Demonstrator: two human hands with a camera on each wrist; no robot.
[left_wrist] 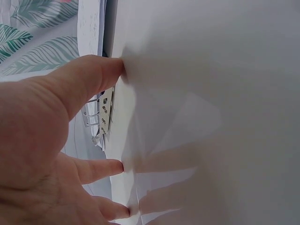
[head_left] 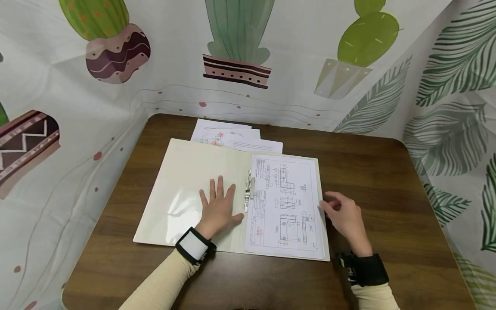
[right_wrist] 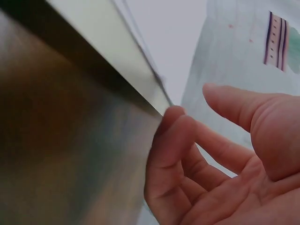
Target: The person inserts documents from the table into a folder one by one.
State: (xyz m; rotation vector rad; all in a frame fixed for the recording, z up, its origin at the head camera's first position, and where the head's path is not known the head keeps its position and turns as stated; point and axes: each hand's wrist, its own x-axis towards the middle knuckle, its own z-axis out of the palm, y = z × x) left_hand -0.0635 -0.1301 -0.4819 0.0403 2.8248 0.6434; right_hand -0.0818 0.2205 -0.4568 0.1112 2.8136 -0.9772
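A cream ring-clip folder [head_left: 182, 168] lies spread open on the table. On its right half rests a stack of white sheets [head_left: 271, 206], the top one printed with technical drawings. The metal clip [head_left: 249, 189] runs beside the spine. My left hand [head_left: 217, 211] rests on the left inside cover, fingers spread; the left wrist view shows its fingertips touching the shiny surface. At the folder's right edge is my right hand [head_left: 345, 217]. In the right wrist view, its bent fingers [right_wrist: 171, 140] touch the edge, while the thumb [right_wrist: 229, 101] stands apart from them.
Several loose printed papers [head_left: 232, 133] lie behind the folder, partly under it. The brown wooden table [head_left: 368, 172] extends on both sides. A white cloth with cactus and leaf prints [head_left: 174, 56] hangs behind and around the table.
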